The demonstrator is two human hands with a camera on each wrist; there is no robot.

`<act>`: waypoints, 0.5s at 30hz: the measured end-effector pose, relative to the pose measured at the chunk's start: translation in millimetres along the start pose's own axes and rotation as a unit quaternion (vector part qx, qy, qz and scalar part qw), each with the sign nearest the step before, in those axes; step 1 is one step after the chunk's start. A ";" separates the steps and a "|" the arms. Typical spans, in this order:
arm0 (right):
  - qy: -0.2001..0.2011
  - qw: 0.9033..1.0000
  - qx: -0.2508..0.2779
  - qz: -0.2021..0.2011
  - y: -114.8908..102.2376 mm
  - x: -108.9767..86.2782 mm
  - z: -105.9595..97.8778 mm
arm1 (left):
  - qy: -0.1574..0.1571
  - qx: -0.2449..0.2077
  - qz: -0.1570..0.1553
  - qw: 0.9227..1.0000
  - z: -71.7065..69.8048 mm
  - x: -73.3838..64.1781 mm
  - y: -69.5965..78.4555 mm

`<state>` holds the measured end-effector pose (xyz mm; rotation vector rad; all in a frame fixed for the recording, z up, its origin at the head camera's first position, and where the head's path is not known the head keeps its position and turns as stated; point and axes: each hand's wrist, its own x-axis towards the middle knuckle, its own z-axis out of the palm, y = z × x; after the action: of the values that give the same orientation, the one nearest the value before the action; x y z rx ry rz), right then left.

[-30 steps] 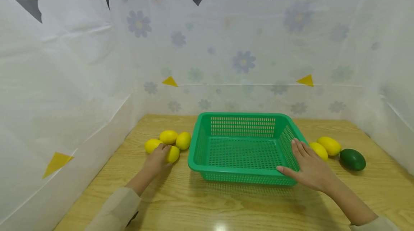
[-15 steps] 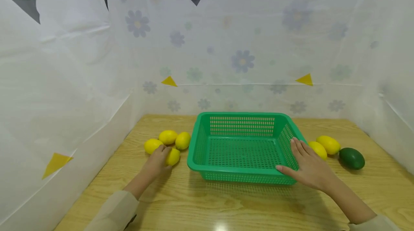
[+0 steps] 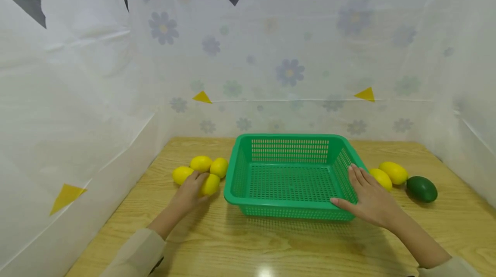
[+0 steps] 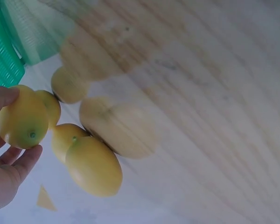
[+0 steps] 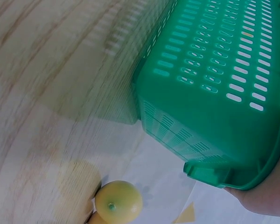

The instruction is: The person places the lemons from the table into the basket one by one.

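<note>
My left hand (image 3: 187, 193) grips a yellow lemon (image 3: 210, 185) beside the green basket's left side. In the left wrist view the thumb and fingers (image 4: 27, 161) curl round this lemon (image 4: 23, 119), its tip facing the camera. Three more lemons lie close by: one on the left (image 3: 181, 175), one behind (image 3: 200, 163) and one near the basket (image 3: 219, 167). Straight fingers of my right hand (image 3: 372, 203) rest over the right rim of the plastic basket (image 3: 290, 204), thumb on its front corner. The right wrist view shows the basket's slotted wall (image 5: 191, 116) and little of that hand.
Right of the basket lie two lemons, one partly behind my right hand (image 3: 381, 179) and one farther back (image 3: 393, 173), with a dark green avocado (image 3: 422, 189) beside them. White sheeting (image 3: 248, 53) encloses the wooden table (image 3: 286, 251) at back and sides.
The lemon in my left hand has shifted slightly right, towards the basket. My right hand stays on the basket rim, and the basket has not visibly moved.
</note>
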<state>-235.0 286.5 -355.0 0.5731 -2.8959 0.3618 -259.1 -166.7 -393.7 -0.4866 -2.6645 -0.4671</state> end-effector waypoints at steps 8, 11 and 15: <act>0.002 1.000 0.008 -0.001 0.8 -0.5 0.2 | -0.005 0.008 -0.009 1.000 -7.2 7.7 2.9; 0.003 1.000 0.006 -0.003 0.5 -0.7 0.5 | 0.004 0.009 -0.007 1.000 -10.6 9.9 3.7; 0.003 1.000 0.004 -0.003 0.1 -0.8 0.5 | 0.022 0.007 0.001 1.000 -13.6 12.0 4.9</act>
<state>-234.4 286.7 -355.7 0.5814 -2.8865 0.3734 -263.3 -164.5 -375.5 -0.4686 -2.6226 -0.4536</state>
